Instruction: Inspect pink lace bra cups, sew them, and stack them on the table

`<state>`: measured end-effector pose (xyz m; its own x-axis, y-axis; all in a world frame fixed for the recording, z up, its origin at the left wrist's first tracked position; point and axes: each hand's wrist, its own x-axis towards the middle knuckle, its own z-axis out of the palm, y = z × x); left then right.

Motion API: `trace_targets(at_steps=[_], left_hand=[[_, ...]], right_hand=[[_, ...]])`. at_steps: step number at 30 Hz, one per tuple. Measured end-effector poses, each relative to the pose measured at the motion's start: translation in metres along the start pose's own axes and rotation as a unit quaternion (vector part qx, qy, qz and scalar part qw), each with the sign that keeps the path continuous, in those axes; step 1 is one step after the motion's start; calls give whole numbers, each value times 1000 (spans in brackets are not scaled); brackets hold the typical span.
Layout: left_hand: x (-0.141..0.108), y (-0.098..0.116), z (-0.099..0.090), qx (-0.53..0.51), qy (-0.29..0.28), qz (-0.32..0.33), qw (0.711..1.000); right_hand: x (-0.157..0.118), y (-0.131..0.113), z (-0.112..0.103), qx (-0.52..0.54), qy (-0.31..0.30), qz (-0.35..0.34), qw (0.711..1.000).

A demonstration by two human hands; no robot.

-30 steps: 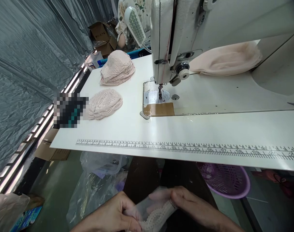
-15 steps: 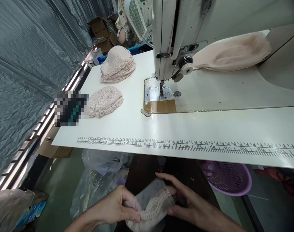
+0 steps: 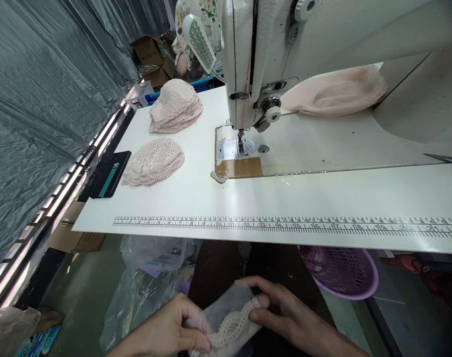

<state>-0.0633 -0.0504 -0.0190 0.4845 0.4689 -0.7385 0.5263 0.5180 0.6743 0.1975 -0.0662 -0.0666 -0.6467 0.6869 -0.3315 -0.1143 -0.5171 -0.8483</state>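
Note:
Over my lap I hold a piece of sheer pale mesh with a scalloped lace edge (image 3: 231, 325) between both hands. My left hand (image 3: 186, 325) pinches its lower left end between thumb and fingers. At the upper right end, my right hand (image 3: 280, 310) is closed on the lace near a small dark mark, thumb on top. Past the table edge, a white sewing machine (image 3: 244, 64) stands with its needle and presser foot (image 3: 241, 142) over the metal plate; no fabric lies under the foot.
Two piles of pale lace pieces, a near one (image 3: 153, 161) and a far one (image 3: 176, 106), lie left of the machine. A phone (image 3: 111, 174) rests at the table's left edge. Peach fabric (image 3: 337, 91) sits under the machine arm, scissors (image 3: 445, 158) at right, a purple basket (image 3: 354, 272) below.
My right thumb has shifted up onto the lace end, and the fingers have closed in. The view has turned slightly right, bringing scissors into sight at the right.

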Motion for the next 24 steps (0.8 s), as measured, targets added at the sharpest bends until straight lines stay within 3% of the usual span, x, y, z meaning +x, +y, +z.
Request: trace_targets(at_steps=[16,24], left_hand=[[-5,-1,4,34,35,-9,999],[-5,0,2,52,26,44,997]], right_hand=[[-10,5,3,-179,62,16,982],[-11,16,4,-167,83,6,982]])
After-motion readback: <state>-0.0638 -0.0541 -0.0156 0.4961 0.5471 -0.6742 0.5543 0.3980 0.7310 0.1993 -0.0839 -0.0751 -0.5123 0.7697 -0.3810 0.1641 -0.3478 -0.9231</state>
